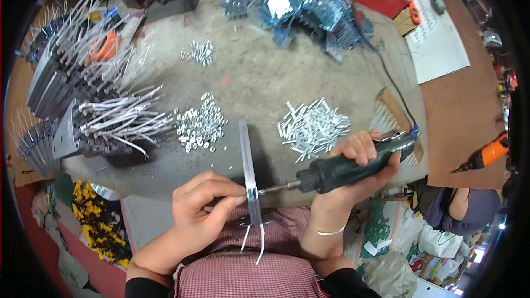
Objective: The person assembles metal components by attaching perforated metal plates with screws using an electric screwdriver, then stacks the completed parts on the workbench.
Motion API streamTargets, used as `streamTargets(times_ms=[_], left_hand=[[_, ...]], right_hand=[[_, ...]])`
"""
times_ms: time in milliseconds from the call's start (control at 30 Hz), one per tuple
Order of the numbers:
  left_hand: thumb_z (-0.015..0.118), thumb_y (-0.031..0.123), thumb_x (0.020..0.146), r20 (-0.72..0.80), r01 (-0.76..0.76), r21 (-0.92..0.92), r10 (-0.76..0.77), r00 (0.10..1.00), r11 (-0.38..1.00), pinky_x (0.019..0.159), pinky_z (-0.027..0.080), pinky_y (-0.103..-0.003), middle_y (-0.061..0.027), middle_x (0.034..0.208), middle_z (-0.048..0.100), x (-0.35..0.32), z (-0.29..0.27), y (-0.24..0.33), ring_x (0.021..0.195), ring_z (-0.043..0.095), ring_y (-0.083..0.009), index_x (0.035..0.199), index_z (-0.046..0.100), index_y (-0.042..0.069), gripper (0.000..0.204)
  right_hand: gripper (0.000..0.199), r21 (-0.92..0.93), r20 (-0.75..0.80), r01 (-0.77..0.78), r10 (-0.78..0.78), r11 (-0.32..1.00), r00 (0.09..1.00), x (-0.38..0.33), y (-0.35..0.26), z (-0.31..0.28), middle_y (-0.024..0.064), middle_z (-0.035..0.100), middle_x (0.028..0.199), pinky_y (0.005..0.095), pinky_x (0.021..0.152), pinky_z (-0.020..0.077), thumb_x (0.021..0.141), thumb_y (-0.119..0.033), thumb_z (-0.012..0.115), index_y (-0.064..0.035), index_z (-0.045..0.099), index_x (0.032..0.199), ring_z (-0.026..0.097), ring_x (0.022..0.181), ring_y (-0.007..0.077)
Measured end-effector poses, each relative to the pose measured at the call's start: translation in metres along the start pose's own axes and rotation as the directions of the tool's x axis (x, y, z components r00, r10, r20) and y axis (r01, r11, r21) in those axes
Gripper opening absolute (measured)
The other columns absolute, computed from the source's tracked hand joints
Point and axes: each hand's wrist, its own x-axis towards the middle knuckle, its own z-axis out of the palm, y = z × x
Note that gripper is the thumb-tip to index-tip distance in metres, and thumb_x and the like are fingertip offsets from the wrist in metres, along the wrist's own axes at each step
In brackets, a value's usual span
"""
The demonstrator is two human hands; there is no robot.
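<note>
A narrow metal strip (248, 165) is held on edge at the near rim of a grey table (259, 72), just below the picture's centre, running from about 12 o'clock down toward 6 o'clock, where it meets the person's checked shirt (248, 270). Two thin white wires (259, 243) hang from its lower end. The strip is pinched from its 9 o'clock side by the left hand (201, 209), whose fingers are curled with thumb and fingertips pressed against the metal. From its 3 o'clock side a dark green electric driver (353, 165) is pointed at it, the bit touching or nearly touching the strip. The driver's body is wrapped by the right hand (359, 174), fingers clenched firmly around it; a thin bracelet is worn on that wrist.

Farther out on the table, a heap of small washers or nuts (200, 124) lies at 11 o'clock from the strip, and a pile of short silver screws (312, 124) at 1 o'clock. A smaller cluster of fasteners (201, 52) is seen beyond. At 10 o'clock, stacked grey brackets with white wires (94, 105) are piled. At the far edge, 12 o'clock, a heap of bluish metal plates (303, 5) is seen. A white paper sheet (441, 44) lies at 2 o'clock, and an orange drill (488, 154) at 3 o'clock, above another person's sleeve (469, 209).
</note>
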Motion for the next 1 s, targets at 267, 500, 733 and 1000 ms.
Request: streamTargets(times_ms=[267, 500, 733, 1000], left_hand=[[0.055, 0.011, 0.075, 0.576, -0.529, 0.466, 0.211, 0.790, 0.709, 0.094, 0.042, -0.044, -0.0132, 0.120, 0.055, 0.039, -0.015, 0.005, 0.114, 0.052, -0.0296, 0.109, 0.058, 0.007, 0.034], [0.066, 0.020, 0.082, -0.167, 0.081, -0.528, -0.197, 0.966, 0.845, 0.073, 0.056, -0.039, -0.0183, 0.107, 0.061, 0.016, -0.032, 0.004, 0.090, 0.064, -0.0292, 0.125, 0.039, -0.001, 0.056], [0.067, 0.057, 0.072, 0.418, 0.571, -0.699, -0.402, 0.815, 0.431, 0.078, 0.054, -0.040, -0.0305, 0.120, 0.051, -0.016, -0.052, 0.020, 0.098, 0.061, -0.0367, 0.131, 0.036, -0.006, 0.092], [0.090, 0.015, 0.054, -0.377, -0.139, -0.199, 0.055, 0.925, 0.970, 0.103, 0.036, -0.039, -0.0146, 0.137, 0.044, -0.095, -0.194, -0.002, 0.123, 0.047, -0.0251, 0.138, 0.036, 0.002, 0.101]], right_hand=[[0.054, -0.861, -0.195, -0.217, 0.095, 0.460, 0.976, 0.078, -0.134, 0.066, 0.0022, 0.051, 0.066, 0.0264, 0.049, 0.0447, 0.091, -0.050, 0.048, -0.0028, 0.048, 0.117, 0.050, 0.051, 0.0150], [0.059, -0.382, 0.177, 0.020, -0.052, -0.924, 0.983, 0.144, -0.245, 0.011, 0.0184, 0.061, 0.109, 0.0366, 0.084, 0.0471, 0.074, -0.011, 0.070, -0.0032, 0.045, 0.127, 0.060, 0.098, 0.0270], [0.028, -0.257, 0.354, 0.255, 0.154, -0.932, 0.922, 0.175, -0.127, 0.032, 0.0202, 0.065, 0.092, 0.0383, 0.079, 0.0488, 0.081, -0.021, 0.064, -0.0031, 0.065, 0.103, 0.063, 0.090, 0.0331], [0.064, -0.463, 0.550, 0.747, 0.507, -0.476, 0.664, 0.271, -0.040, -0.025, 0.0138, 0.062, 0.114, 0.0373, 0.091, 0.0441, 0.069, 0.004, 0.054, -0.0123, 0.051, 0.131, 0.059, 0.100, 0.0281]])
